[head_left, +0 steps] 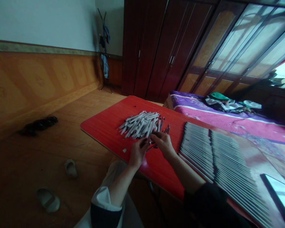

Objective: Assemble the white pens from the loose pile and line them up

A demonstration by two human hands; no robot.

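Observation:
My left hand (138,153) and my right hand (164,143) meet over the red table (111,124), fingertips pinched close together. Between them is a slim, pen-like stick, partly hidden by the fingers. Just beyond lies a loose pile of slim grey-white sticks (140,124). Several dark-tipped sticks (166,129) lie beside my right hand. To the right, many similar slim sticks (199,147) are laid side by side in two neat rows, with a dark band between the rows.
A phone or tablet (279,193) lies at the table's right end. Behind stands a bed (192,104) with clothes (225,103) on it, backed by dark wardrobes (152,47). Shoes (48,200) sit on the floor at left; a coat stand (104,47) fills the corner.

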